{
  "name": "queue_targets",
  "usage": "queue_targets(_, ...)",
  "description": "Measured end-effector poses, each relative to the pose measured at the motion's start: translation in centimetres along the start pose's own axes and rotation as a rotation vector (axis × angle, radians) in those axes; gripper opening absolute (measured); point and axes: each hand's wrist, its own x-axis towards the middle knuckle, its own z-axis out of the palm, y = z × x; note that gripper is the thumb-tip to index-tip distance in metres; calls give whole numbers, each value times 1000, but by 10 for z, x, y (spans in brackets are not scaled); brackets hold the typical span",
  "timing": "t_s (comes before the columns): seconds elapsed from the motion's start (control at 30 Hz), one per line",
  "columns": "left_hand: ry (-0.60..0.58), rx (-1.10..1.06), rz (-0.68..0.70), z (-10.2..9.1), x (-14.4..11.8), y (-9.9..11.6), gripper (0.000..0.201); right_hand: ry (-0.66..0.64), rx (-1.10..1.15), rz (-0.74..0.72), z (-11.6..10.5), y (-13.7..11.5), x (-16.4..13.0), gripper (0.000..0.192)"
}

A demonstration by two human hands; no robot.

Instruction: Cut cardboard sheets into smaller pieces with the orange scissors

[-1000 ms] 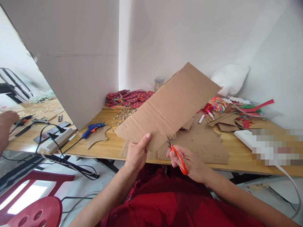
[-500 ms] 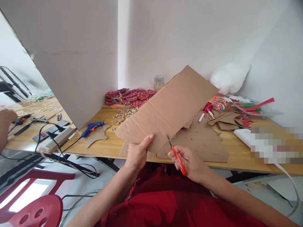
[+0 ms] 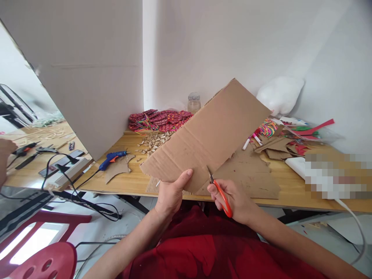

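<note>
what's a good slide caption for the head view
The left hand grips a corrugated cardboard sheet while the right hand holds orange-handled scissors at its near edge, above a wooden table.

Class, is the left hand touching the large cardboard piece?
Touching. The head view shows the left hand holding the cardboard piece, its thumb lying on the near face.

Pretty bright in here, mostly soft light. A pale streak slants down the wall [image 3: 217, 46] up beyond the right hand [image 3: 234, 199], and the white bag [image 3: 277, 95] below it has a grey shadow. Far left of the left hand [image 3: 171, 195], glare whitens the table [image 3: 33, 179]. Edges look stretched, and blocky pixels [image 3: 337, 176] cover a patch right of the right hand.
</note>
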Motion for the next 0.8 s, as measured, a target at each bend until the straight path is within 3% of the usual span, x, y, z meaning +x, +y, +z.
queue_targets(0.13,8,-29,-22,1,0,0,68,44,57,12,2,12,1,53)
queue_targets(0.23,10,-16,-16,1,0,1,69,-12,129,6,-1,12,1,51)
queue_targets(0.33,2,9,-11,0,-1,1,68,-59,54,-43,-4,3,0,52)
queue_targets(0.47,1,15,-17,0,-2,1,66,-42,-74,-60,-7,-5,-1,57)
queue_targets(0.67,5,-40,-47,5,-2,3,68,-13,41,-1,-5,3,2,50)
queue_targets(0.8,-2,-69,-66,7,-1,4,65,59,-46,-36,-6,2,1,46)
